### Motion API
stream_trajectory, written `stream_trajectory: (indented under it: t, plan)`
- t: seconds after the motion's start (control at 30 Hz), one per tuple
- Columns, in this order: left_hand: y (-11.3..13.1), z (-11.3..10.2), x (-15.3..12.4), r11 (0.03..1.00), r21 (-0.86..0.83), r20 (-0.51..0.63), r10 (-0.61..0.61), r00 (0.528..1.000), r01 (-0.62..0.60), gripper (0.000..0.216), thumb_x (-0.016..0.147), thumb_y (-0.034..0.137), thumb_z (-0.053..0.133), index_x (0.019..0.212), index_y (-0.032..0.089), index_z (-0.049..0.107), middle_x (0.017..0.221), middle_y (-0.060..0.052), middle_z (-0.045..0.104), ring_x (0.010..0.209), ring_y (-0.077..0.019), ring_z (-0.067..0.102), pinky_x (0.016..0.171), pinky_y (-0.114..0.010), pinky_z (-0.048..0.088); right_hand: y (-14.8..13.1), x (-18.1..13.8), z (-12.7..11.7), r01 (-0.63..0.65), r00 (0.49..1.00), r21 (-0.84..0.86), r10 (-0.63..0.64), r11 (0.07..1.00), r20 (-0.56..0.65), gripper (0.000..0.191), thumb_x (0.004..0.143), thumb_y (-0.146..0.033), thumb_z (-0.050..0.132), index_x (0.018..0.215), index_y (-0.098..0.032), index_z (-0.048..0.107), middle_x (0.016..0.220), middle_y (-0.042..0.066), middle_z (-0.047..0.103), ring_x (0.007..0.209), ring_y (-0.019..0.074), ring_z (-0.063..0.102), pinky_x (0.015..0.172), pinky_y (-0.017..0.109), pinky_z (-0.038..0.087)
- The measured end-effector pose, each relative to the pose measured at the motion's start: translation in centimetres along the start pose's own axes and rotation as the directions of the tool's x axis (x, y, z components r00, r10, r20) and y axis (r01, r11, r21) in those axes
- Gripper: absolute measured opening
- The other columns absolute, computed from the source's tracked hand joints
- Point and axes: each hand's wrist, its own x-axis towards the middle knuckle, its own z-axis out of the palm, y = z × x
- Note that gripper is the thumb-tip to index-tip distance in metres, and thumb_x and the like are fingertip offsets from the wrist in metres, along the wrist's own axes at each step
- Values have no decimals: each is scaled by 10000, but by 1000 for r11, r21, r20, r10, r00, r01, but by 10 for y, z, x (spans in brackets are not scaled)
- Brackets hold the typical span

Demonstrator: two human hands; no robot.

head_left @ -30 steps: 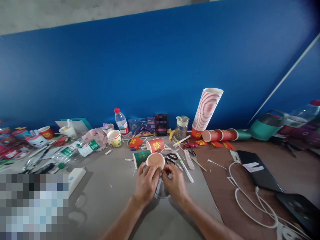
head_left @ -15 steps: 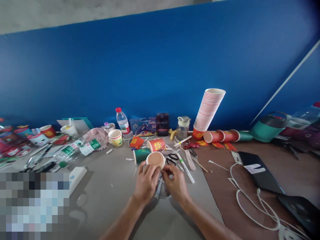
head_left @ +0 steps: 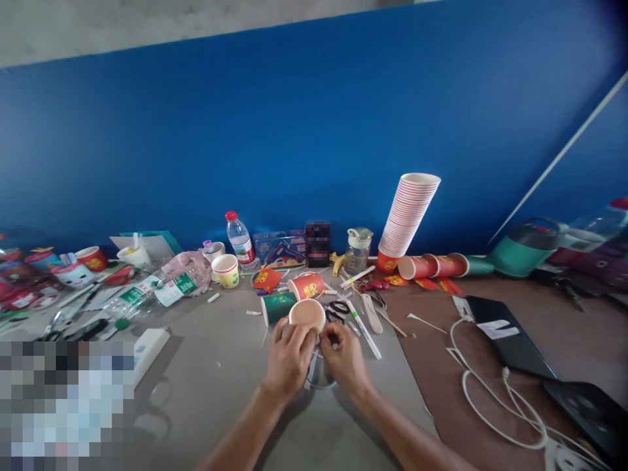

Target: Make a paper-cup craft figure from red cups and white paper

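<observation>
A paper cup (head_left: 307,313) with a tan round end faces up between my hands. My left hand (head_left: 290,351) is closed around its near left side. Close against the cup's right edge, my right hand (head_left: 342,353) has thumb and fingers pinched together; what they hold is too small to make out. Below the hands lies a clear round plastic piece (head_left: 321,374), partly covered by them. Just behind the cup are a green paper cup (head_left: 277,307) and a red paper cup (head_left: 307,286), both on their sides. Black-handled scissors (head_left: 337,310) lie to the right.
A tall leaning stack of paper cups (head_left: 409,216) stands at the back right. Several bottles and cups line the blue partition. At right lie a black tablet-like device (head_left: 510,337) and a white cable (head_left: 466,383). A marker (head_left: 364,327) lies near my right hand.
The cup in my left hand has shifted very slightly to the right. Both hands keep nearly the same positions and grips.
</observation>
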Motion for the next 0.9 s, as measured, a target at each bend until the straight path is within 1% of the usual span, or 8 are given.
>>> stream_trajectory:
  t: [0.13,0.27,0.47,0.57,0.67,0.73,0.8,0.9]
  plan:
    - [-2,1,0,987,-136,29,-85,996,88,223,894,118,442,948,177,650,796,-54,637,772,-182,581,851,-368,405,2,3,-2,-12,999,16,11,1000,36,121,702,-218,461,592,-183,498,570,-12,498,545,126,447,512,223,338]
    - [-4,4,0,914,-361,32,-188,982,187,228,892,137,447,925,182,668,811,-73,641,791,-197,568,779,-342,436,2,6,-7,3,996,48,-8,999,91,124,706,-217,450,594,-186,495,597,-9,507,571,132,469,538,225,356]
    - [-6,1,2,638,-659,151,-408,901,399,187,870,202,513,900,193,698,862,-86,656,831,-205,587,758,-305,448,6,15,-18,17,998,-7,-17,1000,59,109,699,-210,455,599,-194,495,581,-22,487,546,124,441,510,219,326]
    - [-9,-4,4,435,-778,245,-456,856,454,147,831,252,583,840,189,715,815,-66,649,787,-191,576,732,-279,433,16,26,-29,32,999,-30,-33,999,-17,113,691,-240,475,599,-192,519,567,-24,488,538,125,436,517,226,328]
    - [-14,-4,4,119,-869,369,-492,789,480,180,783,327,644,772,164,721,787,-50,643,755,-176,558,703,-261,419,30,40,-43,-81,980,14,82,997,-180,165,673,-319,517,572,-189,515,529,-30,470,520,125,418,511,235,320]
    - [-20,-2,3,-159,-881,458,-526,717,445,199,733,350,693,760,154,717,787,-40,653,745,-163,561,696,-251,420,37,48,-51,-224,934,105,244,969,-259,255,703,-382,509,531,-199,461,467,-53,390,464,107,353,466,232,276]
    - [-26,0,1,-397,-840,540,-543,643,370,196,676,330,742,745,151,701,751,-23,661,709,-143,571,682,-239,427,41,51,-55,-284,904,192,329,939,-273,312,746,-426,484,533,-201,444,455,-62,359,442,95,318,450,230,252]
    - [-35,-3,0,-586,-757,615,-490,617,289,170,645,267,761,710,148,659,655,1,637,616,-114,567,628,-222,431,41,49,-51,-213,912,262,288,941,-293,229,715,-400,526,637,-185,523,512,-58,425,461,93,346,461,223,268]
